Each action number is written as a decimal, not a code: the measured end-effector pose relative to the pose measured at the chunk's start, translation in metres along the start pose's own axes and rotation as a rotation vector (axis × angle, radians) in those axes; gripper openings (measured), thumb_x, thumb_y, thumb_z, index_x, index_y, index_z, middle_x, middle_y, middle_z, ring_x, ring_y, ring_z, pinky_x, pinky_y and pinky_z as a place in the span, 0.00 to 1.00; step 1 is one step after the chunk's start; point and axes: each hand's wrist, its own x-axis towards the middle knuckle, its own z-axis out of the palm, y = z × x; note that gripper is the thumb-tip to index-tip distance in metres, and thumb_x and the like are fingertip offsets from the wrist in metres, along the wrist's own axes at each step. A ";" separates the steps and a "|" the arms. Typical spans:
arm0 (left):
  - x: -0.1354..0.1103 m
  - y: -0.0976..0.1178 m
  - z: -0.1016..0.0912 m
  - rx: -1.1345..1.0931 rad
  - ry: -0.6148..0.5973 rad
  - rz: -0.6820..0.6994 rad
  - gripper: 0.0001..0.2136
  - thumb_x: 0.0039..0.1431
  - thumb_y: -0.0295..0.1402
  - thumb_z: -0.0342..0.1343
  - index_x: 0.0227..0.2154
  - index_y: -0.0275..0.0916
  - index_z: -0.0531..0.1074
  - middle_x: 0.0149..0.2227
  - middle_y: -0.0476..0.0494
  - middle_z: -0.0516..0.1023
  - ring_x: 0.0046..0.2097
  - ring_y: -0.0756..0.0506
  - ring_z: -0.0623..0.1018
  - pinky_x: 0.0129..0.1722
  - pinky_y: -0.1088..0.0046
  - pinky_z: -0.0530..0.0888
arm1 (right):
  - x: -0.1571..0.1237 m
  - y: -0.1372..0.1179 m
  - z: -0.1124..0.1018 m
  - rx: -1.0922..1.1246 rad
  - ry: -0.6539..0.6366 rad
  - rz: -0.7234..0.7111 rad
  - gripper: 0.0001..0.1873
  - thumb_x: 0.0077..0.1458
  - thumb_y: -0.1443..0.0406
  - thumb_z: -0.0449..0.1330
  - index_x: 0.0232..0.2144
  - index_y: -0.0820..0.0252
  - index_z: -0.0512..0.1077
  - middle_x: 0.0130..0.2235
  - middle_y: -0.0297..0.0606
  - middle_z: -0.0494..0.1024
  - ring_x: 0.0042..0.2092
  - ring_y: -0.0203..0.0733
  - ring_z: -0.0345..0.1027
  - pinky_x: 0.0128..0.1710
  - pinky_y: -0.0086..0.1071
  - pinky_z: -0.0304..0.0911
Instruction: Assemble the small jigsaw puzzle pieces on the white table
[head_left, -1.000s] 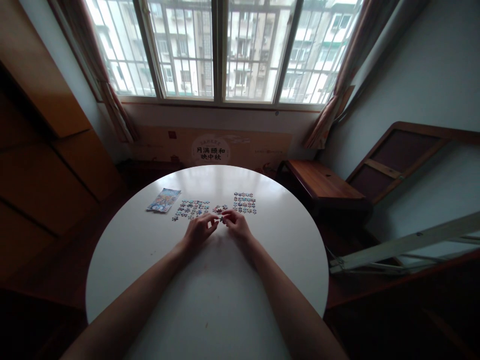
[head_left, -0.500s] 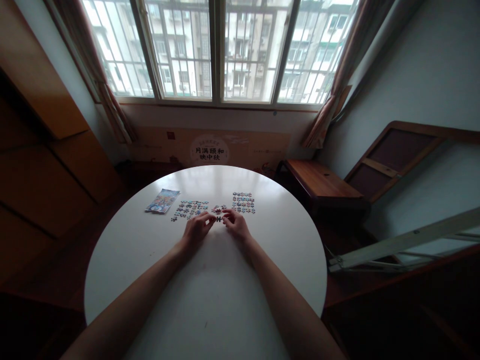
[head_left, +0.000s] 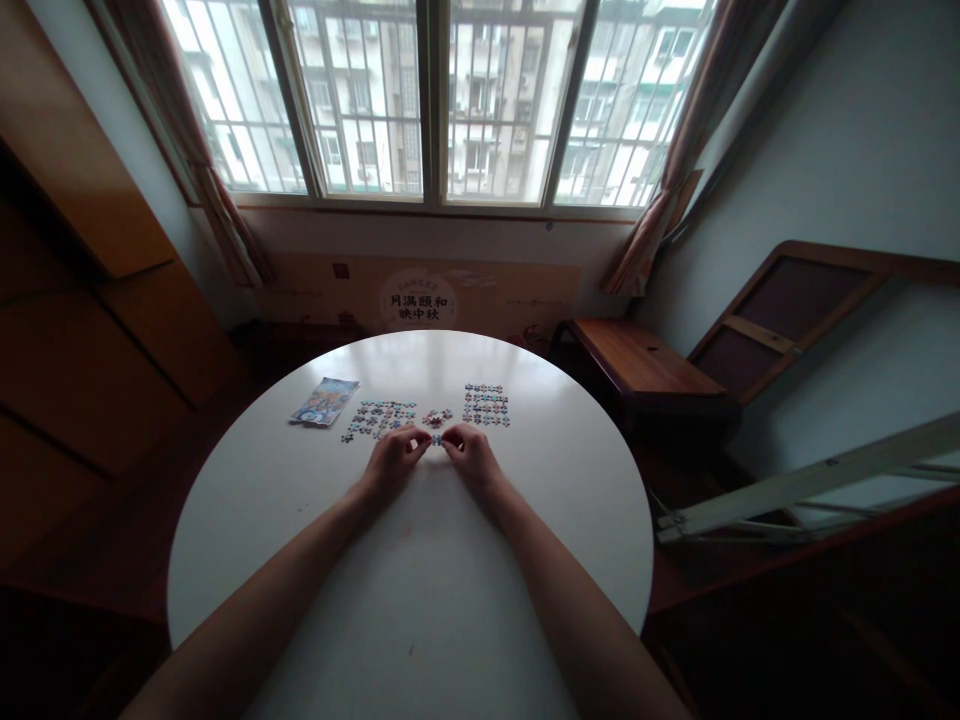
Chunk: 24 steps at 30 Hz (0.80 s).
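Tiny bluish piece (head_left: 436, 438), details too small to tell: left hand (head_left: 394, 458) and right hand (head_left: 470, 455) are both pinching it at the fingertips, just over the table (head_left: 420, 600) middle. Multicoloured groups (head_left: 486, 405) are lying toward the far edge, with a card (head_left: 325, 400) lying far-left. The board (head_left: 420, 297) under the window is showing 月满颐和 映中秋.

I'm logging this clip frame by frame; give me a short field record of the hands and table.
surface: round white table
left hand: pinching the puzzle piece
right hand: fingers on the same puzzle piece
beyond hands: left cluster, small cluster, right cluster of pieces
far left: picture leaflet
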 end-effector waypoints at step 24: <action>0.001 -0.002 0.003 0.008 -0.058 -0.024 0.08 0.55 0.34 0.53 0.31 0.38 0.75 0.29 0.48 0.76 0.28 0.51 0.71 0.29 0.78 0.67 | 0.000 -0.001 -0.002 -0.065 -0.057 0.040 0.04 0.49 0.70 0.57 0.27 0.62 0.72 0.28 0.35 0.73 0.30 0.35 0.64 0.33 0.27 0.59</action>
